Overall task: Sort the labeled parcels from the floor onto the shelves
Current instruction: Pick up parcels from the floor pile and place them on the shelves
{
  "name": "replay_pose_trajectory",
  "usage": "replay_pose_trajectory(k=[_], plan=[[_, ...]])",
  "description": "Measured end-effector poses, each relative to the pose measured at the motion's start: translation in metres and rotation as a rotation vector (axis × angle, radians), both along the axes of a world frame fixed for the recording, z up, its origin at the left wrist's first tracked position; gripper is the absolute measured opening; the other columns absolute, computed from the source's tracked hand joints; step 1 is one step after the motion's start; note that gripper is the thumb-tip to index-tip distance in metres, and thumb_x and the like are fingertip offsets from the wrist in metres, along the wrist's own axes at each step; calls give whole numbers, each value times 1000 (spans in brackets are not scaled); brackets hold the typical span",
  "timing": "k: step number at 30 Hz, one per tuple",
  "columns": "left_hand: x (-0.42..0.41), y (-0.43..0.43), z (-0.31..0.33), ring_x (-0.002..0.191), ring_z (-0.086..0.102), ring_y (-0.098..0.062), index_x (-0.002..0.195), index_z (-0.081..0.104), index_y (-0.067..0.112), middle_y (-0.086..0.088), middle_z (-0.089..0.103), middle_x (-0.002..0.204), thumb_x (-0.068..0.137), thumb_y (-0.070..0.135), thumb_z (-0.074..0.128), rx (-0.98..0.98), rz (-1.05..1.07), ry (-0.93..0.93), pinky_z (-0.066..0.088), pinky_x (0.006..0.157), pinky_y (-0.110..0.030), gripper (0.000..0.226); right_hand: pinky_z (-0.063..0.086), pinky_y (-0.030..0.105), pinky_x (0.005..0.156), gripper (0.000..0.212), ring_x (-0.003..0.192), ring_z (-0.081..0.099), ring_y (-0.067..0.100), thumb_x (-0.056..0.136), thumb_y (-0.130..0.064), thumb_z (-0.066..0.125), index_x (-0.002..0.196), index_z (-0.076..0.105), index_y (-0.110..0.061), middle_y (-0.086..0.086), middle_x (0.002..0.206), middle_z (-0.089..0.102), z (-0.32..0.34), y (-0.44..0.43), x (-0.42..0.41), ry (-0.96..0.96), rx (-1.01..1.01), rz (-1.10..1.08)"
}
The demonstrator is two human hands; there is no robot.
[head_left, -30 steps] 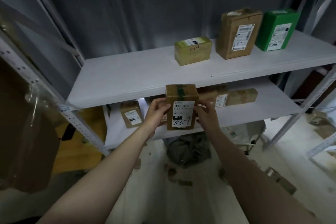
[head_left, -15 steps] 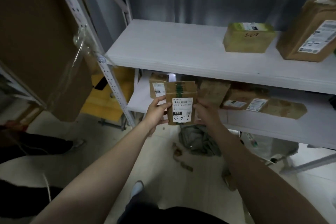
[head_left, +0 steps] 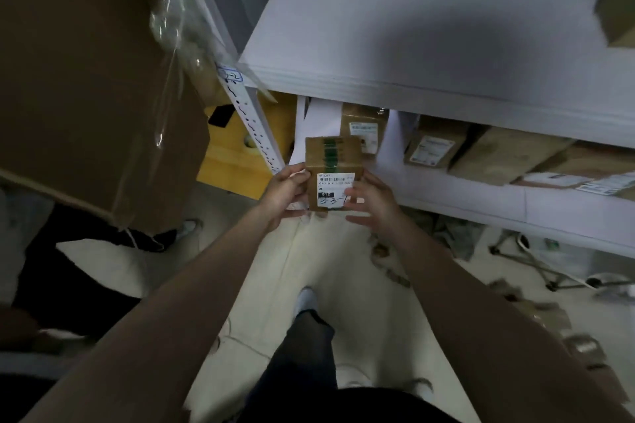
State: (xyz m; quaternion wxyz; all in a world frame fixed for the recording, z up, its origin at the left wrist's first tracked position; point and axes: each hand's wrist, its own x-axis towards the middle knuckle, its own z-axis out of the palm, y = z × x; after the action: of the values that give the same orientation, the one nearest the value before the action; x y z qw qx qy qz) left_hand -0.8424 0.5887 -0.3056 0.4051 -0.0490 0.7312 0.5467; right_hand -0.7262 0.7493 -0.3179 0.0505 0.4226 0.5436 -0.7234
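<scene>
Before the lower shelf (head_left: 481, 197), one parcel (head_left: 331, 161) — left fingers (head_left: 298, 176) gripping it, right fingers (head_left: 359, 218) spread loose.

Grips: left grip (head_left: 287, 191) and right grip (head_left: 372, 201) bare.
Arms: forearms (head_left: 192, 302) bare along their visible length.
Legs: dark trousers (head_left: 305, 347), perhaps navy in this dimness.
Foot: pale shoe (head_left: 304, 299).

White upper shelf board (head_left: 429, 27) fills the upper right of the frame, a broad dark shadow across it; the lower shelf board (head_left: 481, 196) runs beneath at right. A perforated white upright (head_left: 247, 113) stands centre left. Pale floor (head_left: 330, 268) spans the bottom centre. The light is dim.
</scene>
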Motion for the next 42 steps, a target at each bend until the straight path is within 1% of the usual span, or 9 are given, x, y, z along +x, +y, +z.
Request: replay_pose_trajectory(k=[8,14,19,22,26,30,35,39,42], plan=[[-95,4,-64,105,67,-21,118,67,43,11,78,96,104,27,52,-33,4,-84,53,97,-56,26,57,51,93,41,99,74,32,103,-22,60,143,54,-30,15,122,66,-76,-30,-84,185,-415,-157],[-126,19,-100,109,69,-28,127,61,41,-1,74,113,100,20,52,25,95,-96,56,95,-53,35,43,48,109,78,129,55,36,99,-70,44,154,48,-15,19,143,57,-115,-48,-137,145,-478,-284],[-138,38,-113,80,76,-19,102,77,31,1,80,93,83,30,65,59,39,-55,61,76,-38,23,53,53,94,69,118,62,41,88,-57,59,148,52,-22,22,141,61,-122,-39,-173,173,-363,-304],[-137,53,-124,90,75,-25,100,71,27,-5,78,99,95,20,55,26,-17,9,60,76,-41,19,52,38,74,38,111,64,36,101,-47,51,133,60,-29,10,127,68,-127,-39,-187,13,-242,-230],[-144,62,-137,107,66,-29,105,61,23,-5,70,109,96,7,47,-83,-40,175,59,84,-43,23,58,46,82,16,95,64,31,100,-23,50,110,63,-22,8,103,67,-142,-23,-195,-116,-102,-221],[-152,68,-145,113,66,-32,122,58,8,-9,67,120,87,5,54,-133,-41,278,60,90,-49,35,63,54,84,26,82,68,26,104,-15,45,83,62,-17,14,91,71,-148,-2,-207,-168,295,-224],[-168,81,-147,103,69,-27,115,47,20,2,65,108,94,2,49,-123,9,222,59,67,-33,27,63,40,78,40,98,70,23,108,-20,42,147,49,-11,4,118,64,-145,14,-237,-104,287,-79],[-176,86,-152,107,70,-36,128,52,13,-12,68,125,98,4,50,-92,34,78,62,85,-48,31,62,50,88,44,103,72,34,109,-28,40,151,43,-15,14,121,69,-155,11,-230,-158,204,-108],[-174,87,-147,106,71,-39,135,58,14,-17,67,128,95,3,51,-73,62,4,64,80,-52,42,59,56,94,45,112,67,40,105,-27,45,149,47,-19,18,137,60,-158,10,-218,-198,263,-107]])
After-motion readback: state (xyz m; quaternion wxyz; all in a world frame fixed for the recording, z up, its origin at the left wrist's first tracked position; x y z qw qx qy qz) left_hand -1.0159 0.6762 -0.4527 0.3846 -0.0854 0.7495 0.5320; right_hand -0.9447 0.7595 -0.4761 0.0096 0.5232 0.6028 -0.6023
